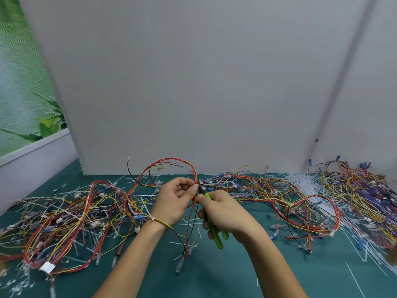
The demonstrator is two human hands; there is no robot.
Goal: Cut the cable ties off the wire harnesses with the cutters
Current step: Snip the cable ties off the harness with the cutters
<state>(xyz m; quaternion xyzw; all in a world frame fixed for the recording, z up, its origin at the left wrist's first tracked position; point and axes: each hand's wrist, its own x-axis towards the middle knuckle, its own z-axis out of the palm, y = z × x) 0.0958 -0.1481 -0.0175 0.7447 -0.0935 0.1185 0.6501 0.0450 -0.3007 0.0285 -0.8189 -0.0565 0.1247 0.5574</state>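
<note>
My left hand point(174, 201) pinches a wire harness point(169, 163) of red, yellow and black wires, which loops up above the hands and hangs down over my left wrist. My right hand point(223, 211) grips green-handled cutters point(216, 233), their dark jaws point(201, 188) right against the wires at my left fingertips. A white cable tie point(153, 218) sits on the strand lying across my left wrist. The tie at the jaws is too small to make out.
A tangled pile of harnesses point(64, 220) lies on the left of the green mat point(236, 276), another pile point(290, 201) on the right. A heap of white cable ties point(305, 186) lies at the back right. Cut tie pieces litter the mat. A grey wall point(193, 82) stands behind.
</note>
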